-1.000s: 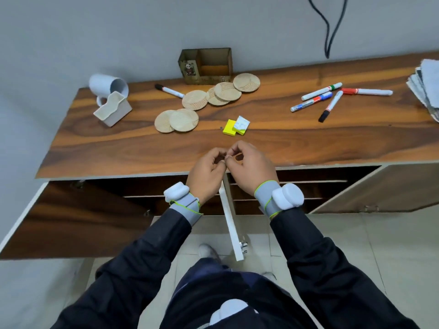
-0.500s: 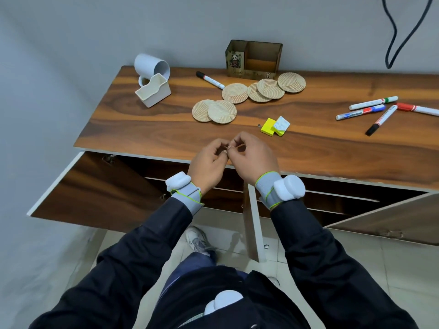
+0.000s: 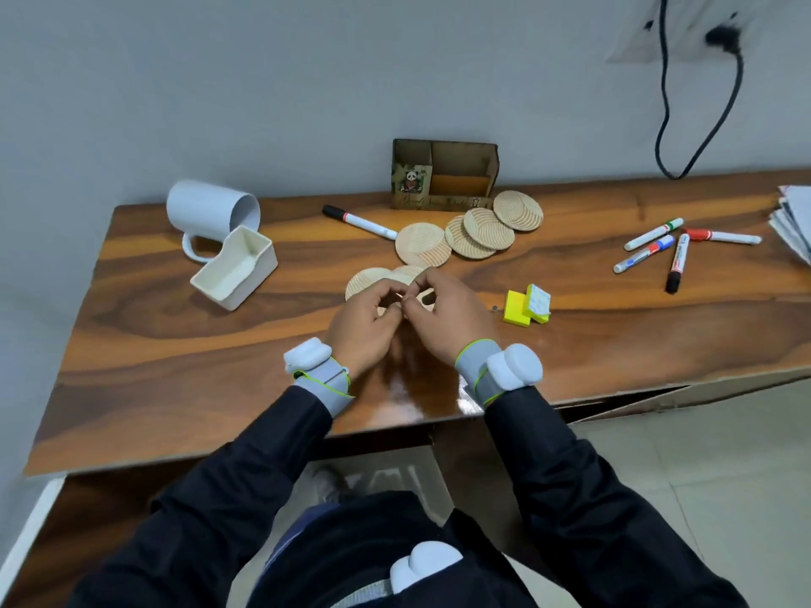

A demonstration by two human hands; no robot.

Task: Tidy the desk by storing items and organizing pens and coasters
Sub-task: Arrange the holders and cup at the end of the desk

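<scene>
- Tabletop [image 3: 175, 357] centre: left hand [image 3: 364, 326] and right hand [image 3: 447, 318] meet, fingers touching, over two overlapping coasters [image 3: 368, 280].
- 12 o'clock: an organiser box [image 3: 443, 175] by the wall. Just before it is a row of four overlapping coasters [image 3: 482, 232], with a lone marker [image 3: 360, 221] to their left.
- 10 o'clock: a mug [image 3: 210, 210] on its side, with a tray [image 3: 235, 274] touching its front.
- 3 o'clock: note pads [image 3: 524, 305] near the hands.
- 2 o'clock: four markers [image 3: 644, 255], with a paper stack [image 3: 794, 221] beyond at the edge.

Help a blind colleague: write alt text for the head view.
A person's left hand and right hand meet fingertip to fingertip over a wooden desk; anything pinched is too small to tell. Around them lie coasters, markers, a tipped white mug, a white tray, sticky notes and a pen holder.
</scene>
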